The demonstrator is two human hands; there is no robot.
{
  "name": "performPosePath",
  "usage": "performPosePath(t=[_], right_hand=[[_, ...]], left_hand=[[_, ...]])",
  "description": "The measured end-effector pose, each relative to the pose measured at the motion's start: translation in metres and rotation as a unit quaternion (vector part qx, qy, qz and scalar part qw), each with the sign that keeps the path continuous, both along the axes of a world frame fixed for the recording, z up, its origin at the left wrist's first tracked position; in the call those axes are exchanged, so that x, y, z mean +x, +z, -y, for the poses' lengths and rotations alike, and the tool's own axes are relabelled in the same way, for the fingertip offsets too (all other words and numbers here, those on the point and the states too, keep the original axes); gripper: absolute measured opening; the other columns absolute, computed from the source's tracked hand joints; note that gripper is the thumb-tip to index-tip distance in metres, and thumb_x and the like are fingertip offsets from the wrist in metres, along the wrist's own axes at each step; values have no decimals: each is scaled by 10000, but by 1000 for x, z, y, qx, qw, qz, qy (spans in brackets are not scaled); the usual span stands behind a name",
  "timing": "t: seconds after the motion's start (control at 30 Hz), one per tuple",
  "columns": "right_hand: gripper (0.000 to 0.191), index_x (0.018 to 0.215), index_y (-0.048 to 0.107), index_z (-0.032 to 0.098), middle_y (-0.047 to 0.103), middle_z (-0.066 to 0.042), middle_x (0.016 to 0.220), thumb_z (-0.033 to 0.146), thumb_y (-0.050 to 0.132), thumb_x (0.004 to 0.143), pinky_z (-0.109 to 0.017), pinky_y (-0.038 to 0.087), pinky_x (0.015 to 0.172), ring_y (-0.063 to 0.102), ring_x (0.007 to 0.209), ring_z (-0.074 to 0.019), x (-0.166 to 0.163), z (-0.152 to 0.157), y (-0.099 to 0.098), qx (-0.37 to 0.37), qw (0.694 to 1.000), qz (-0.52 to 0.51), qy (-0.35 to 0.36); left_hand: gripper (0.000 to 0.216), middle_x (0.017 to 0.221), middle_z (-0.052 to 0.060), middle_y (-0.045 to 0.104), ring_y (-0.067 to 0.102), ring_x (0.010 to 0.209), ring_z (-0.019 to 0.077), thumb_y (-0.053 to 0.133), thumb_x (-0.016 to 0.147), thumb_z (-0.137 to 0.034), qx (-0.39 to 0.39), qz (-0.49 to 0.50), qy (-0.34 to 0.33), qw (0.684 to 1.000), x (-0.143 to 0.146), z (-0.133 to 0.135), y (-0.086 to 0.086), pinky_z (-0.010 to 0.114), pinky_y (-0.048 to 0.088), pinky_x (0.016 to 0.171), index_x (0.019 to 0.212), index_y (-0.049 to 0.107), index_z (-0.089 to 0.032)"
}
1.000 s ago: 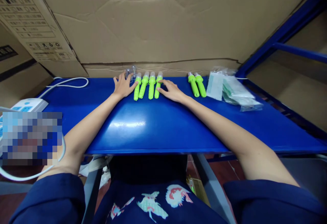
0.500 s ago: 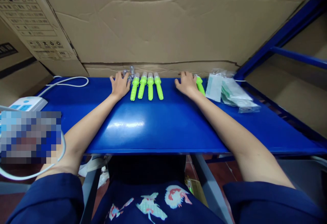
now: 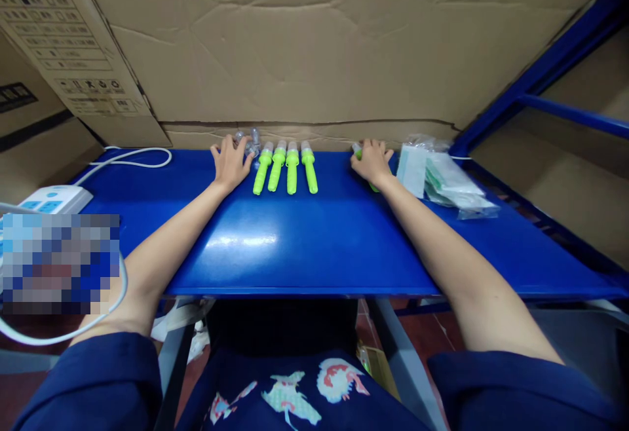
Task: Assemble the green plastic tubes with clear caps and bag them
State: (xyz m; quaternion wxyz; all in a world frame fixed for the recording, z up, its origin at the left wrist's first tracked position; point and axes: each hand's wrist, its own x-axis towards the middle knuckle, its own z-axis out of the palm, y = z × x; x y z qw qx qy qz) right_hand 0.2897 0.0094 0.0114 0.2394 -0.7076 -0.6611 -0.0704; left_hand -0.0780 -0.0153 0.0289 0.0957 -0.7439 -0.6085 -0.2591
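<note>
Several bright green pens with pale caps [image 3: 287, 167] lie side by side at the far edge of the blue table [image 3: 304, 241]. My left hand [image 3: 230, 162] rests flat just left of them, fingers spread, near some small clear caps [image 3: 249, 139]. My right hand [image 3: 373, 161] lies over the two other green pens [image 3: 358, 150] further right, fingers curled down on them; only their tips show.
Clear plastic bags with green-white contents [image 3: 442, 179] lie right of my right hand. A white power strip [image 3: 49, 198] with its cable [image 3: 125, 156] sits at the far left. Cardboard boxes [image 3: 304, 44] wall the back; a blue rack frame [image 3: 550, 71] rises at right.
My right hand left the row of green pens and moved right onto the two separate pens, covering them. My left hand stayed beside the row.
</note>
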Motion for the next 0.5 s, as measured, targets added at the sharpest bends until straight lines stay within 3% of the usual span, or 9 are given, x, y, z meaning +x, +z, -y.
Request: performPosePath(t=[0.17, 0.3, 0.5], right_hand=[[424, 1225, 581, 48, 628, -293, 1251, 281, 502, 879, -664, 347, 1023, 530, 1232, -460, 6, -1, 0, -62, 998, 8, -25], [377, 1201, 602, 139, 659, -223, 1243, 299, 522, 869, -601, 397, 1044, 568, 1213, -407, 7, -3, -2, -56, 996, 11, 72], [488, 1355, 542, 159, 598, -185, 1376, 318, 509, 895, -549, 411, 1103, 535, 1308, -348, -18, 12, 9, -12, 977, -17, 213]], left_hand=[[608, 1484, 170, 475, 414, 1402, 381, 229, 1010, -590, 19, 16, -7, 1000, 1, 5, 7, 550, 249, 1138, 1475, 463, -275], [649, 1545, 150, 436, 370, 1452, 365, 201, 1007, -616, 26, 22, -18, 999, 4, 7, 10, 523, 247, 1152, 1524, 387, -271], [616, 1479, 133, 529, 531, 1320, 303, 193, 1023, -618, 46, 38, -23, 998, 4, 0, 1, 486, 328, 1113, 1484, 415, -274]])
